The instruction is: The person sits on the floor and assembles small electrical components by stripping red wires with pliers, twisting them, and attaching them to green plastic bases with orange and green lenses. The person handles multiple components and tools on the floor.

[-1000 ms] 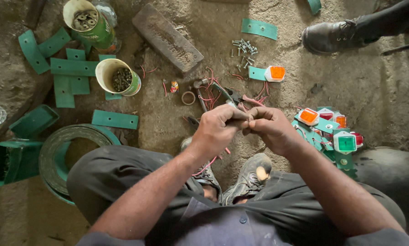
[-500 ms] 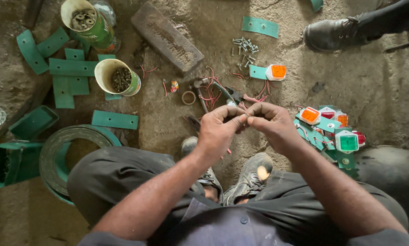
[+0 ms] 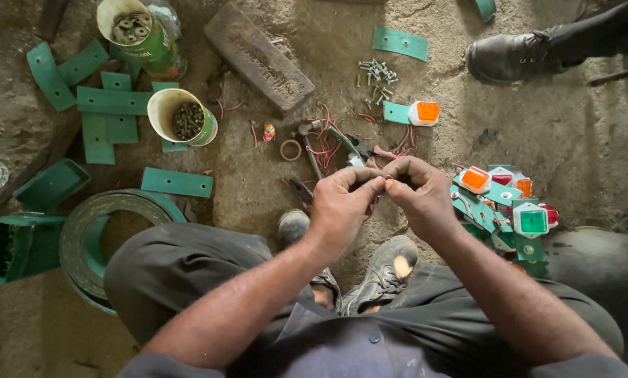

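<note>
Both hands, left hand (image 3: 342, 203) and right hand (image 3: 419, 196), pinched closed on something small, unidentifiable; finished lamp brackets (image 3: 510, 203) piled at 3 o'clock, blank green plates (image 3: 111, 105) unused at 10 o'clock.

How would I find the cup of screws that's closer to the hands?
Start at the big green ring on the floor at left. Above it lies a flat green strip, and just above that strip a cup lies tipped over. Unlike the other cup farther up, it has a cream inside and sits nearer the left hand.
</note>
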